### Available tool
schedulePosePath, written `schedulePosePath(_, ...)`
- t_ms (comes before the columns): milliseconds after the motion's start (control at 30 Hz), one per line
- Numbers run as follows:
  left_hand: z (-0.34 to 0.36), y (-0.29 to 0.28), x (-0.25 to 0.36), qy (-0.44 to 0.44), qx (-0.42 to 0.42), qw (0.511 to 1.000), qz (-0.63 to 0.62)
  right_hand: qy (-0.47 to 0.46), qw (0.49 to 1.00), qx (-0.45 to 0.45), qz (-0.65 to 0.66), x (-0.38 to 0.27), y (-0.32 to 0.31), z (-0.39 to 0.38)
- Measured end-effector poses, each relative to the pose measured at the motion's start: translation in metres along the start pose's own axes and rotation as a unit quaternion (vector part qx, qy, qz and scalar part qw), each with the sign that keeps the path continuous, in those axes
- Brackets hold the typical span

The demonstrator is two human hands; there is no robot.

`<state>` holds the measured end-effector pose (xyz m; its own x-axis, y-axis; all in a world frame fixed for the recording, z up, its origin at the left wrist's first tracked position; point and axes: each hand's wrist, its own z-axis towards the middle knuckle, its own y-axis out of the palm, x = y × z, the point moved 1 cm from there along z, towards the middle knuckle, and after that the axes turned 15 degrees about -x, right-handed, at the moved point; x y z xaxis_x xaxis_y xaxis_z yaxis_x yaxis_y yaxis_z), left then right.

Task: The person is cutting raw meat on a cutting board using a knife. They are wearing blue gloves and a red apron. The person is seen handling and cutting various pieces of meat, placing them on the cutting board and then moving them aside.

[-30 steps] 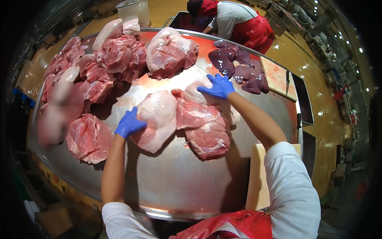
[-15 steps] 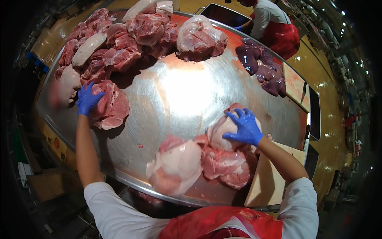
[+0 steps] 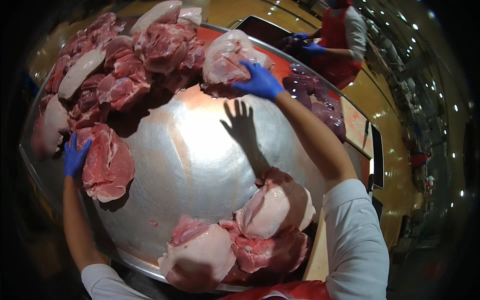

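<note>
My left hand (image 3: 76, 154), gloved in blue, rests with fingers spread on the left edge of a large red cut of meat (image 3: 107, 165). My right hand (image 3: 257, 80), also blue-gloved, lies with fingers apart on a pale, skin-covered piece (image 3: 230, 50) at the back. Below it, a shadow of a hand falls on the steel table (image 3: 180, 155). Near the front edge sit several fatty cuts (image 3: 195, 255) in a group. A heap of meat (image 3: 122, 85) covers the back left. Dark glossy organs (image 3: 320, 110) lie right of my right hand, partly behind my forearm.
A co-worker (image 3: 332, 60) in a red apron stands beyond the table, blue-gloved hands at a tub (image 3: 257, 25) with dark material. At the right are a cutting board with a knife (image 3: 356, 127), another board (image 3: 315, 257) by my sleeve and a dark tray (image 3: 377, 167) beside the table.
The front cuts were pulled toward me earlier. My left hand went to the left-hand cut; my right hand has since left the front group for the back piece. The co-worker's posture has changed.
</note>
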<state>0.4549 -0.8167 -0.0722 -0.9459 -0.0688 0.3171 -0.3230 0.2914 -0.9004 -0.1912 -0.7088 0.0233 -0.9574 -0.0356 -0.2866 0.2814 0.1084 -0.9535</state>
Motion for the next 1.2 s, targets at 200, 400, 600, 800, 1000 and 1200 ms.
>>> schedulePosePath(200, 0.027, -0.009, 0.010, 0.111, 0.029, 0.992, -0.043, 0.094, 0.994, 0.043, -0.037, 0.049, 0.026, 0.115)
schedulePosePath(400, 0.026, -0.013, -0.008, 0.113, 0.035, 0.989, -0.094, 0.008, 0.995, 0.025, 0.093, 0.030, 0.047, 0.116)
schedulePosePath(600, -0.003, -0.005, -0.014, 0.114, 0.047, 0.992, -0.022, 0.105, 0.985, -0.075, 0.113, -0.042, 0.081, 0.050)
schedulePosePath(800, -0.081, 0.043, 0.090, 0.182, 0.003, 0.983, -0.011, 0.147, 0.978, -0.123, 0.079, -0.134, 0.098, -0.046)
schedulePosePath(1000, -0.178, 0.075, 0.150, 0.326, 0.015, 0.944, 0.060, 0.114, 0.982, -0.136, 0.068, -0.194, 0.112, -0.147)
schedulePosePath(1200, -0.189, 0.074, 0.124, 0.334, 0.024, 0.932, 0.140, -0.031, 0.948, -0.212, 0.234, -0.174, 0.050, -0.301)
